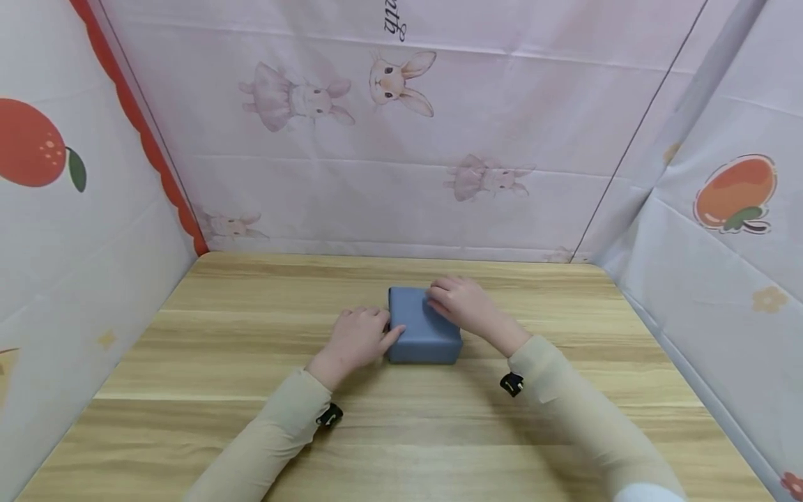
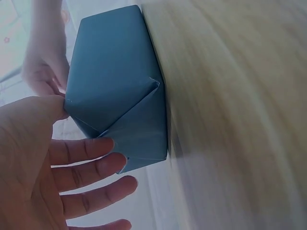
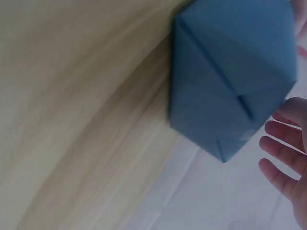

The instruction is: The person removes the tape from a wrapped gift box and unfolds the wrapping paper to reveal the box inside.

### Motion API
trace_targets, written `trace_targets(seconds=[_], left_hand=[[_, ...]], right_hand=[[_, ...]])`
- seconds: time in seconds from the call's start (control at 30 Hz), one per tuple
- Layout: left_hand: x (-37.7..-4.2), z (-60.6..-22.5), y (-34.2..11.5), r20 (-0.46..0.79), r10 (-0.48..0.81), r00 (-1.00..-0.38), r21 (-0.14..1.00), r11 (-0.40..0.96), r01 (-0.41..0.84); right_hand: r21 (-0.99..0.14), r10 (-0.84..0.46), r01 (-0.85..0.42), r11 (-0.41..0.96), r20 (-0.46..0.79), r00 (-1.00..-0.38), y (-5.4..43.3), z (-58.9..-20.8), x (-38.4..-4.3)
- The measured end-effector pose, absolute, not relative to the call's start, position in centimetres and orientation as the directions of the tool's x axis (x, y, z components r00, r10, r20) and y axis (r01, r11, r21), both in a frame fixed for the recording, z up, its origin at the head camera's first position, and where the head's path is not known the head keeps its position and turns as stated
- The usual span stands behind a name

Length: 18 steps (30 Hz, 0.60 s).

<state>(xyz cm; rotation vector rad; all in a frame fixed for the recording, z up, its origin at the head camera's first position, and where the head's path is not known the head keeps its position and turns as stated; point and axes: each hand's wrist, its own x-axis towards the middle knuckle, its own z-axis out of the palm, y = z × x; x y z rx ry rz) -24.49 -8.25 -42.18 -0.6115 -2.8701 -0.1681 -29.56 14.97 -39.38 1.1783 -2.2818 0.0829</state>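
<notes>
A box wrapped in blue paper [image 1: 422, 335] sits on the wooden table, with folded paper flaps at its ends. My left hand [image 1: 356, 340] is at its left end. In the left wrist view the left thumb touches the box's upper corner, and the fairly straight fingers [image 2: 88, 173] reach along the folded end flap [image 2: 136, 127]. Over the far right part of the top lies my right hand [image 1: 467, 305]. The right wrist view shows its loosely bent fingers [image 3: 283, 152] beside the upper edge of the right end, where a folded flap [image 3: 206, 91] shows.
The light wooden table [image 1: 207, 348] surrounds the box. Behind it hangs a pale cloth [image 1: 351, 202] printed with rabbits. Cloths with fruit prints stand along the left [image 1: 69, 279] and right [image 1: 696, 265] sides. A small black device [image 1: 511, 383] is at the right wrist.
</notes>
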Motion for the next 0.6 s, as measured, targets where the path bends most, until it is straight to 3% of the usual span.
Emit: trace_targets(seconds=[0.2, 0.37, 0.6], left_hand=[[-24.5, -42.1, -8.3, 0.222, 0.401, -0.889, 0.077, 0.902, 0.426], [-24.6, -42.1, -8.4, 0.226, 0.409, -0.884, 0.090, 0.895, 0.437], [-24.7, -42.1, -8.4, 0.225, 0.418, -0.880, 0.111, 0.886, 0.449]], right_hand=[[0.242, -0.763, -0.750, 0.615, 0.422, -0.490, 14.5, -39.5, -30.9], [0.363, -0.804, -0.719, 0.592, 0.324, -0.498, 14.1, -39.8, -31.9], [0.473, -0.839, -0.695, 0.542, 0.255, -0.481, 13.8, -39.4, -32.6]])
